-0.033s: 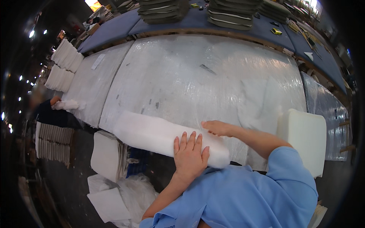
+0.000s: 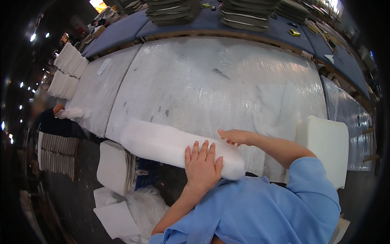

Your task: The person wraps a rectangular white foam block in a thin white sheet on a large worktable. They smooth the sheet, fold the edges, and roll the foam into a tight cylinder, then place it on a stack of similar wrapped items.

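Observation:
A long white piece of soft padding (image 2: pixel 158 140), apparently folded or wrapped wadding, lies along the near edge of a plastic-covered table (image 2: pixel 191 81). My left hand (image 2: pixel 202 164) rests flat on top of it, fingers spread, near its right part. Beyond its far edge, by the right end, is my right hand (image 2: pixel 236 137). Its fingers are curled in and its thumb side points left; whatever they may hold is hidden. A flat, thin white sheet (image 2: pixel 278 107) lies on the plastic to the right.
A white foam cushion (image 2: pixel 327 150) stands at my right. Stacked white pads (image 2: pixel 111 166) and crumpled clear plastic (image 2: pixel 148 207) are at lower left. Another person's hand (image 2: pixel 59 107) shows at the left edge. Grey cushion stacks (image 2: pixel 243 14) stand on a blue-topped table behind.
My right hand has shifted slightly to the right along the padding's far edge. My left hand stays on the padding.

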`<control>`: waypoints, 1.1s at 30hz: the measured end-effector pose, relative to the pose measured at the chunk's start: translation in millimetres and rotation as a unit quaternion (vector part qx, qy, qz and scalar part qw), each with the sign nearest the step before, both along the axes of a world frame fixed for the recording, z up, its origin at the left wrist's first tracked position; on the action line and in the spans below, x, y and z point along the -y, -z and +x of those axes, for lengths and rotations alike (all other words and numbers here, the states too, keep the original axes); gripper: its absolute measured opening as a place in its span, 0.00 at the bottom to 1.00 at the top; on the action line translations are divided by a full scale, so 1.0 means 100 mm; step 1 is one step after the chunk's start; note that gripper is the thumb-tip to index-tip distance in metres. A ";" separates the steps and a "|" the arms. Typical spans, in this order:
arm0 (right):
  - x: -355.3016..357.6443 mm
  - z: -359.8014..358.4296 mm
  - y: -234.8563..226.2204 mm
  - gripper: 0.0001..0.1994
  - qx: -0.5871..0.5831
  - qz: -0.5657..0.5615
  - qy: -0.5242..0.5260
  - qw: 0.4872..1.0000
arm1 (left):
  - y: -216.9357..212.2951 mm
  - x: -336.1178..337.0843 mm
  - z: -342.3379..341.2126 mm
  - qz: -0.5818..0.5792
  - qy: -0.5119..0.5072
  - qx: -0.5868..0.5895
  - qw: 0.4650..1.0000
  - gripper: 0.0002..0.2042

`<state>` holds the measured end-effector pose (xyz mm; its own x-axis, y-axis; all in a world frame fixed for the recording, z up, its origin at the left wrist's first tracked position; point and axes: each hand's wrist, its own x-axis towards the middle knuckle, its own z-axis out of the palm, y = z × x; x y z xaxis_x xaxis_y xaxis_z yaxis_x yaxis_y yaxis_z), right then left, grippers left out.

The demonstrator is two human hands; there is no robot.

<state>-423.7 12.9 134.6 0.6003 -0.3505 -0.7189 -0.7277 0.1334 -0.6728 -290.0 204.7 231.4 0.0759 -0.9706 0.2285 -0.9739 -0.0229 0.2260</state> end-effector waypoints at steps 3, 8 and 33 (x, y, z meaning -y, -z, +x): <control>-0.01 -0.28 -0.27 0.50 -0.027 0.141 -0.052 0.988 | -0.03 0.04 0.01 0.017 -0.004 0.010 1.000 0.26; -0.23 -0.39 -0.62 0.31 0.146 0.130 0.111 0.975 | -0.05 0.11 -0.03 0.035 0.006 0.014 0.999 0.28; -0.02 -0.05 -0.61 0.42 0.064 0.150 -0.095 0.982 | -0.09 0.14 -0.06 0.115 -0.011 -0.019 0.993 0.45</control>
<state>-428.2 14.8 196.1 0.7261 -0.0072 -0.6876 -0.6712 0.2094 -0.7111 -296.0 190.5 240.8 0.1011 -0.9949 -0.0026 -0.9637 -0.0986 0.2481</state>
